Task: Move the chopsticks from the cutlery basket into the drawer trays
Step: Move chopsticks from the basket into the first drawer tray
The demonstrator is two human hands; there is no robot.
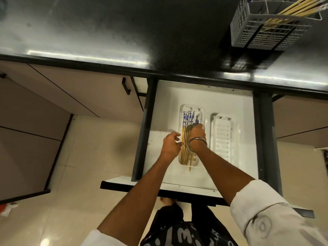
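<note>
Several wooden chopsticks with blue-patterned tops [187, 122] lie side by side in the left white tray [201, 112] of the open drawer [166, 103]. My right hand [197, 134], a metal bangle on its wrist, rests on top of them with fingers curled around one chopstick at the tray's right side. Beside the tray's left edge is my left hand [171, 143], fingers loosely bent, touching the chopsticks' side. The right white tray [221, 137] holds nothing. More chopsticks [300, 7] stand in the grey cutlery basket [262, 32] on the counter at the top right.
The black countertop [106, 32] runs across the top, its front edge overhanging the drawer's back. Closed cabinet doors with a black handle [125, 86] are on the left. Tiled floor and my legs lie below the drawer front.
</note>
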